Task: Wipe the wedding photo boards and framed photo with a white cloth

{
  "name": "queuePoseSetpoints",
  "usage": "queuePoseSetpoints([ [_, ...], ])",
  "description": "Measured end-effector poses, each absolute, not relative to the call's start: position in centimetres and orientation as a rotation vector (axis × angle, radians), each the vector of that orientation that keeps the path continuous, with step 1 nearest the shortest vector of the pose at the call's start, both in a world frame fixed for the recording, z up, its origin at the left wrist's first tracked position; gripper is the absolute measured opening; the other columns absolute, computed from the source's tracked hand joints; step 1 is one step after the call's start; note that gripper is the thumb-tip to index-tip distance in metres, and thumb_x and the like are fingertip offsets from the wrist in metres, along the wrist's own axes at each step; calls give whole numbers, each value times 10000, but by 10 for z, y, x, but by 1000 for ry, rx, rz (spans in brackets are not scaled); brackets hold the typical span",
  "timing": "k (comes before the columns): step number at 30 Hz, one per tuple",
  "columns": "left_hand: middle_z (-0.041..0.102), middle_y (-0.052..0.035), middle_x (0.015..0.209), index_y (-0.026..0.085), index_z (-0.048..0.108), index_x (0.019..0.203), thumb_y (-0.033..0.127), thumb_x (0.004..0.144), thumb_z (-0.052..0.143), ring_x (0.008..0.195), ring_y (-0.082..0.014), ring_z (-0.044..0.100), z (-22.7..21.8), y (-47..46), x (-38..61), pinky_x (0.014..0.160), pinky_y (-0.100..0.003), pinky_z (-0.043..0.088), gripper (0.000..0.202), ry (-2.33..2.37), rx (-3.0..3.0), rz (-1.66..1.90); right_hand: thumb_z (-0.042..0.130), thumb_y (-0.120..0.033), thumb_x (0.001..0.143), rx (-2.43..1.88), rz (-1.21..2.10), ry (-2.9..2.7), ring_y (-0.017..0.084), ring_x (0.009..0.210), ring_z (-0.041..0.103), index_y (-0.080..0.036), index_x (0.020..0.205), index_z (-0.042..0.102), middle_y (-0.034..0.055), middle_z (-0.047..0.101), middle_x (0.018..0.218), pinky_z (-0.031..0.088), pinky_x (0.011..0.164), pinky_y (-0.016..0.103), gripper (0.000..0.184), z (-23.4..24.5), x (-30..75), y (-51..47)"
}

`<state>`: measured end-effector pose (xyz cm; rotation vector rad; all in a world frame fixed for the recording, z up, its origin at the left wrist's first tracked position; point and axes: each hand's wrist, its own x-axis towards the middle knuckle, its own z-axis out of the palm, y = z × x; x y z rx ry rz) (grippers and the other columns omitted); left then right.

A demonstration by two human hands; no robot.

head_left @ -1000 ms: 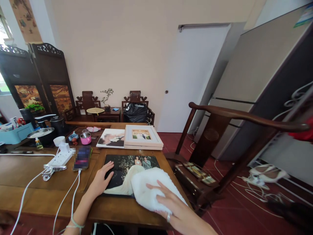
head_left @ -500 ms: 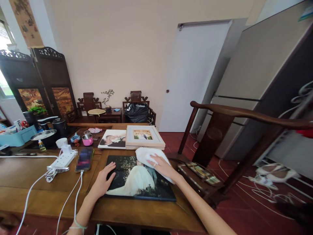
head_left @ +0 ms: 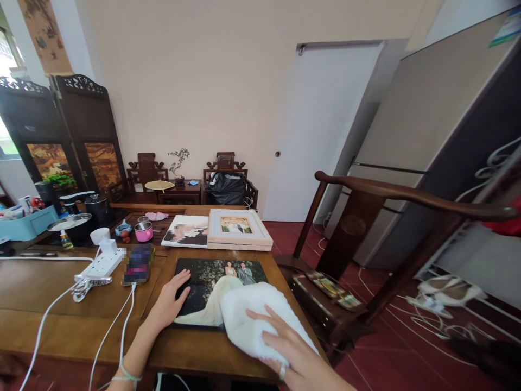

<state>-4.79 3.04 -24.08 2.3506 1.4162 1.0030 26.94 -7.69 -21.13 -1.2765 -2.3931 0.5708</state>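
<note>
A dark wedding photo panel, showing a couple and a wide white dress, lies flat on the wooden table. On its left edge rests my left hand, fingers stretched out and holding nothing. My right hand grips a fluffy white cloth, its slightly curled fingers pressed into the fabric. That cloth covers the panel's lower right part and reaches past its front edge. A ring shows on a right finger.
Behind the panel lie a framed photo and a white-edged photo panel. To the left are a charging phone, a power strip with trailing cables, and a pink cup. A wooden chair stands close on the right.
My right hand has drawn the cloth from the panel's upper right toward me, down to its lower right. The pictured couple is now uncovered. My left hand stays on the left edge.
</note>
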Motion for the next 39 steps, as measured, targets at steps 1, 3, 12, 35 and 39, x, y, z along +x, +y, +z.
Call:
queuePoseSetpoints([
  [1,538,-83,1294,175,557,1193,287,874,449,1234,-202,461,-241,30,-48,1045,-400,366,355,1418,2352,1003,463,-370,854,-1266,597,-2406,300,1345,168,-283,981,643,-24,361,1420,282,1094,447,237,-209,269,-78],
  [3,540,-83,1291,175,566,1180,288,875,447,1231,-201,464,-241,31,-48,1044,-397,368,346,1417,2355,1011,452,-379,860,-1271,635,-2410,295,1344,176,-286,997,643,-31,363,1419,274,1097,437,254,-206,268,-71],
  [12,536,-71,1297,193,566,1175,292,883,432,1241,-197,452,-241,32,-50,1048,-412,362,336,1393,2342,996,361,-489,873,-1516,587,-2279,297,1349,192,-149,1282,493,102,403,1394,195,1093,456,548,-216,259,41],
  [35,535,-66,1299,201,565,1173,299,880,432,1249,-200,443,-237,29,-48,1061,-413,344,336,1385,2325,1001,408,-377,882,-1275,572,-2451,276,1349,199,-224,999,627,14,380,1416,252,1092,452,292,-201,258,-41],
  [39,533,-66,1302,201,560,1177,296,882,425,1248,-195,444,-237,28,-48,1062,-412,343,337,1389,2323,991,391,-446,878,-1448,547,-2323,292,1346,204,-157,1207,546,113,409,1389,235,1079,470,465,-215,261,11],
])
